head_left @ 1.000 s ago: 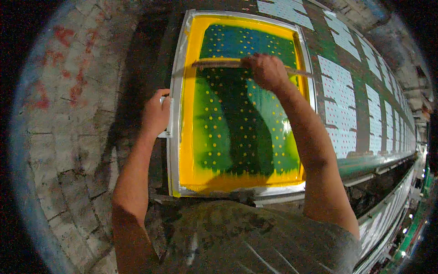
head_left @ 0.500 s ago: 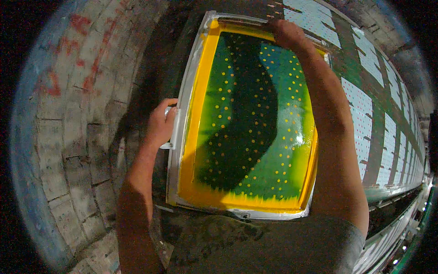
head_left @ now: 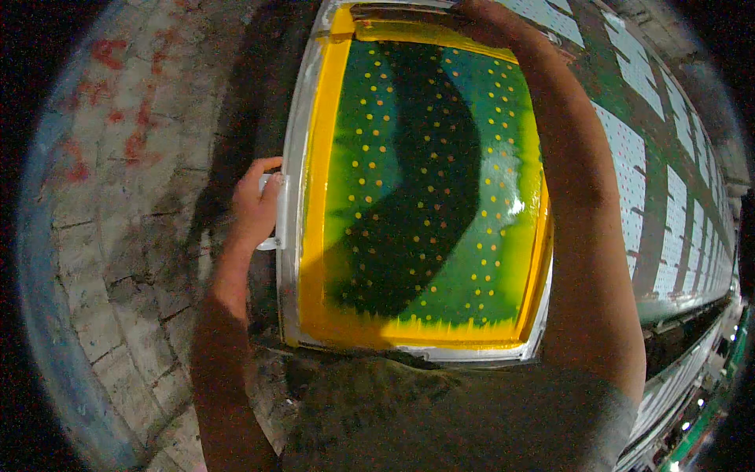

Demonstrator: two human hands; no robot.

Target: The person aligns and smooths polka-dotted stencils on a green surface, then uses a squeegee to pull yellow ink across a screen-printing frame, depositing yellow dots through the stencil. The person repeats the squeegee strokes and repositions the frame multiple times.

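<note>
A screen-printing frame (head_left: 289, 259) with a pale metal border lies before me. Its green mesh (head_left: 440, 283) carries rows of small yellow and orange dots, with yellow along the borders. My left hand (head_left: 257, 203) is closed around a white handle (head_left: 283, 212) on the frame's left side. At the far end, my right hand (head_left: 489, 17) is closed on a long dark bar that looks like a squeegee (head_left: 401, 13), lying across the frame inside its far edge. The upper picture edge cuts off part of that hand. My right forearm covers much of the frame's right side.
To the right runs a long table (head_left: 586, 75) bearing rows of white dotted sheets (head_left: 625, 145). On the left is a worn brick surface (head_left: 118, 259) with red painted marks. Shadows of my arms fall across the mesh.
The frame and both hands sit higher and a little farther left in the picture. My right hand now reaches the upper picture edge. Both hands keep their grips.
</note>
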